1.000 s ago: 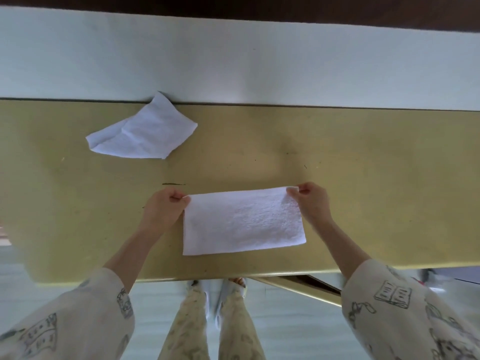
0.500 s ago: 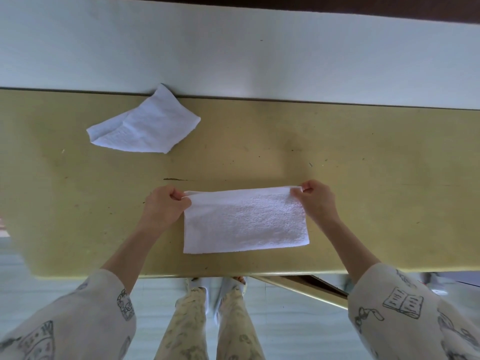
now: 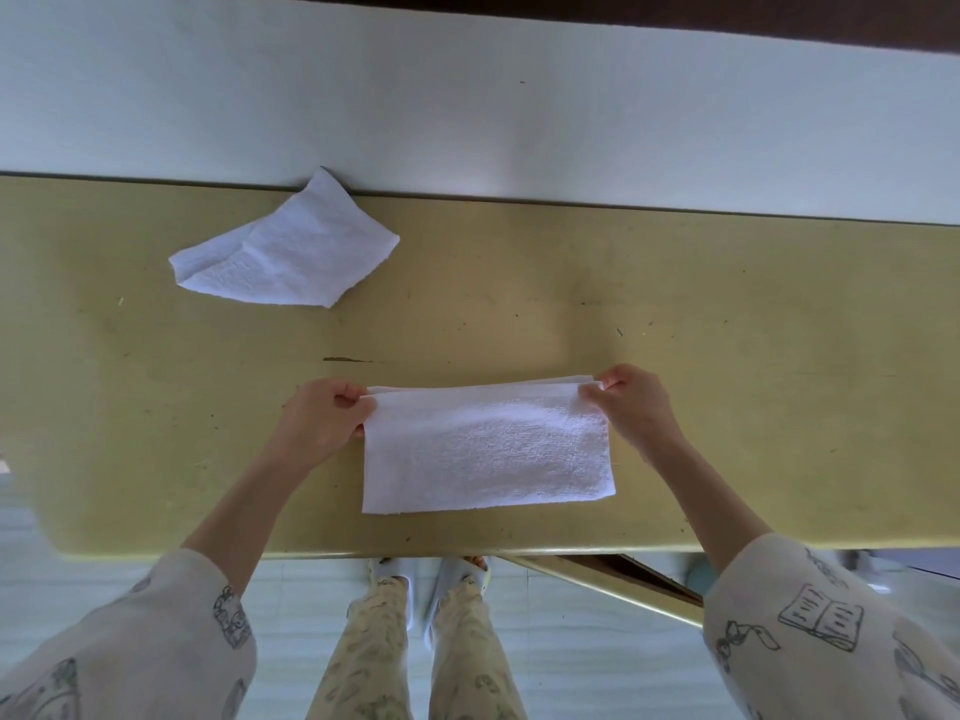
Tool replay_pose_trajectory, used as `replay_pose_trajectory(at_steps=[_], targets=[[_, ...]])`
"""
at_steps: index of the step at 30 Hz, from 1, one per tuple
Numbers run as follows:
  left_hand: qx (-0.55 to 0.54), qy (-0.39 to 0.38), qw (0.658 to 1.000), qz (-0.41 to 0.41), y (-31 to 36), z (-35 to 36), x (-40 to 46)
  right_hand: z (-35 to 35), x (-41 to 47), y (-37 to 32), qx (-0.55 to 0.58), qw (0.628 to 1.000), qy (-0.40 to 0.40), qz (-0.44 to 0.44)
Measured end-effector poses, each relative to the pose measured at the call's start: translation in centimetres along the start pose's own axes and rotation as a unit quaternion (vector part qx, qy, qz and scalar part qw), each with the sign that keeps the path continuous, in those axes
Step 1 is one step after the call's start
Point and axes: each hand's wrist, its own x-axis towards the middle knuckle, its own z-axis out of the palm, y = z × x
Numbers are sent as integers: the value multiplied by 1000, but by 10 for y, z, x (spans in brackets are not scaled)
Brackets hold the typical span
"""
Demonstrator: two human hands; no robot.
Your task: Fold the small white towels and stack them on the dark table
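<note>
Left hand [image 3: 317, 428] and right hand [image 3: 636, 407] pinch the far corners of the half-folded towel [image 3: 485, 449]; a crumpled towel [image 3: 285, 252] waits at ten o'clock; no stack visible yet.

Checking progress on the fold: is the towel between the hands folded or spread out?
Folded: the towel shows doubled layers along its far edge, pinched by the left hand and right hand.

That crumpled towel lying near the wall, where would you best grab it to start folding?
Probably the pointed corner of the crumpled towel on its right side, coming from the right and above. That corner juts out flat and free on the table, easy for fingers to pinch; the left end is bunched and creased.
</note>
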Motion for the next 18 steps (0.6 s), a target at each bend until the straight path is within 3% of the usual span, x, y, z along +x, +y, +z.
replay_pose_trajectory(at_steps=[18], targets=[[118, 38, 991, 55, -3, 7, 7, 5, 4, -5, -50, 998, 9, 28]])
